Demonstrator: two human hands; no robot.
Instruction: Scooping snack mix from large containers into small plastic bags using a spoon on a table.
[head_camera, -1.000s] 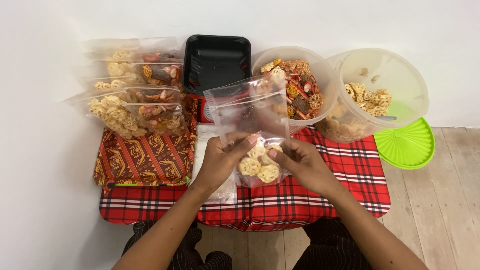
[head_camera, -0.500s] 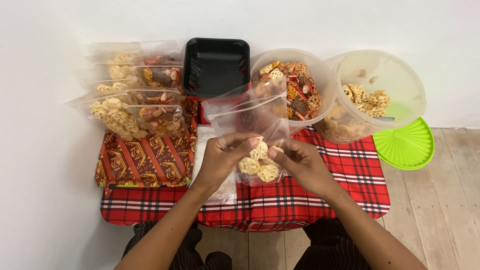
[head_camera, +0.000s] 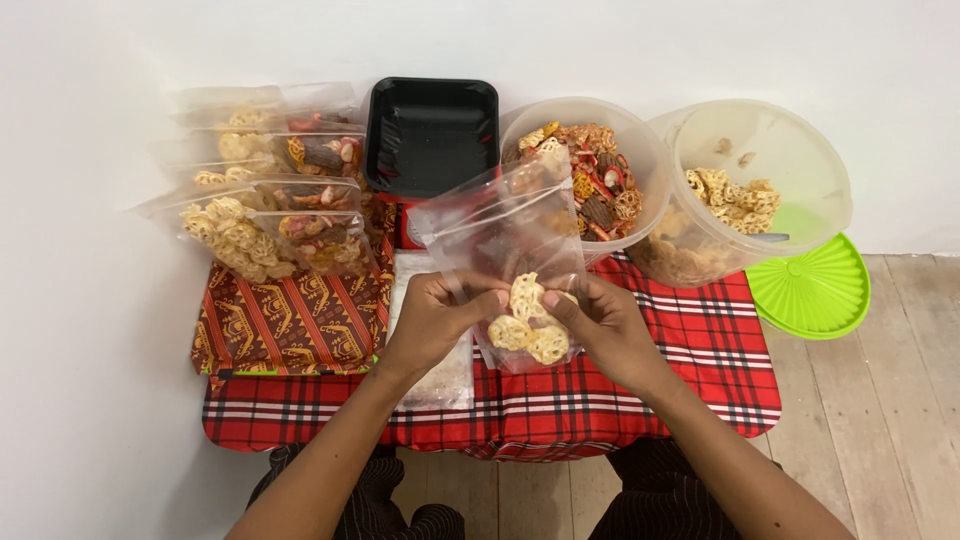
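Clear zip bag (head_camera: 510, 235): pinched between your left hand (head_camera: 432, 322) and right hand (head_camera: 607, 330), long axis upright, mouth pointing away from you, yellow rosette snacks (head_camera: 528, 323) at bottom between thumbs.

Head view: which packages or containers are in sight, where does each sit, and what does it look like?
Clear zip bag: held by left hand and right hand, a few pale lattice snacks inside.
Filled bags: stacked at left rear, clear, mixed snacks.
Black tray: rear centre, rectangular.
Round tub: right of the tray, translucent, mixed snacks.
Second tub: far right, pale snacks.
Green lid: beside it, round.
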